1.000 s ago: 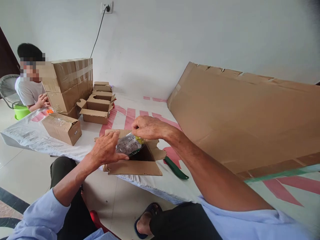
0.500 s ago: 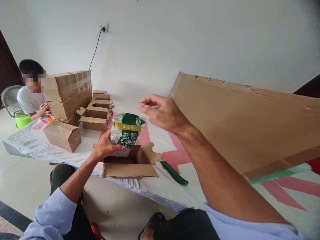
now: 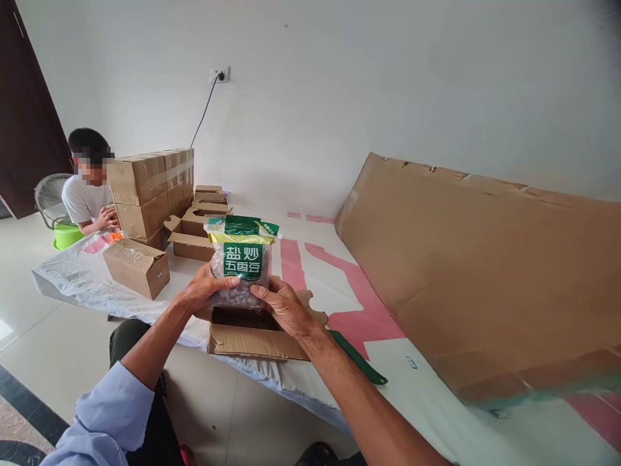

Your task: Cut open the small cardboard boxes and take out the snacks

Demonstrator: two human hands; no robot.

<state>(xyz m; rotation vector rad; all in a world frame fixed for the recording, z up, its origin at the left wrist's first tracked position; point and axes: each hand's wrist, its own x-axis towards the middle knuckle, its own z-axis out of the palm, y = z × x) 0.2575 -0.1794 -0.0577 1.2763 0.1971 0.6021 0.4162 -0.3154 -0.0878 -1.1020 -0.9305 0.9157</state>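
Observation:
A clear bag of beans (image 3: 242, 262) with a green and yellow label is held upright above an open cardboard box (image 3: 257, 341). My left hand (image 3: 206, 285) grips the bag's left side, its thumb lying across the front. On the lower right side my right hand (image 3: 286, 305) holds the same bag, thumb on the front and fingers behind. The open box stands at the table's near edge, its inside partly hidden by the bag and my hands. Just right of it lies a long dark green tool (image 3: 359, 358), partly behind my right forearm.
Taped cardboard boxes (image 3: 150, 188) are stacked at the left, with a closed box (image 3: 136, 265) in front and open boxes (image 3: 191, 246) beside them. A large cardboard sheet (image 3: 475, 278) leans against the wall at the right. Behind the stack sits another person (image 3: 87, 197).
My right hand has come down from the air and taken hold of the bag's right side. The bag has turned more upright and faces me. The whole view has shifted slightly.

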